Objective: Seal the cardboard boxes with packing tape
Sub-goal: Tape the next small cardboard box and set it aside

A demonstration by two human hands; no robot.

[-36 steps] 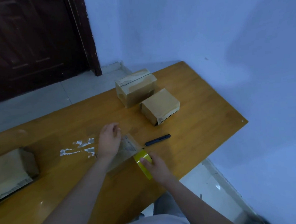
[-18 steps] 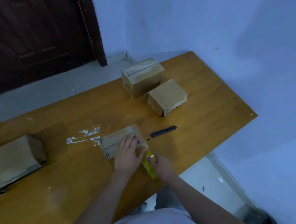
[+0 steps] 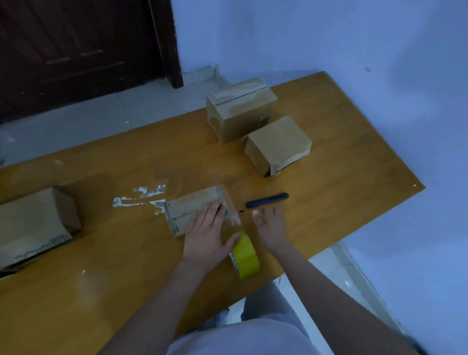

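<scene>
Our left hand (image 3: 206, 234) pressed flat the small, light brown cardboard box (image 3: 195, 207); our right hand (image 3: 269, 226), at 3 o'clock, fingers relaxed, held nothing; we judged gripping the yellow tape roll (image 3: 245, 255) by its rim best.

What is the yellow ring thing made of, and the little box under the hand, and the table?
The yellow roll looks like shiny plastic packing tape: smooth, glossy band wound in a ring. The small box looks like matte brown cardboard, with printed edges and a clear tape strip. The table looks like varnished wood, orange-brown with faint grain and glare, though it might be laminate.
</scene>
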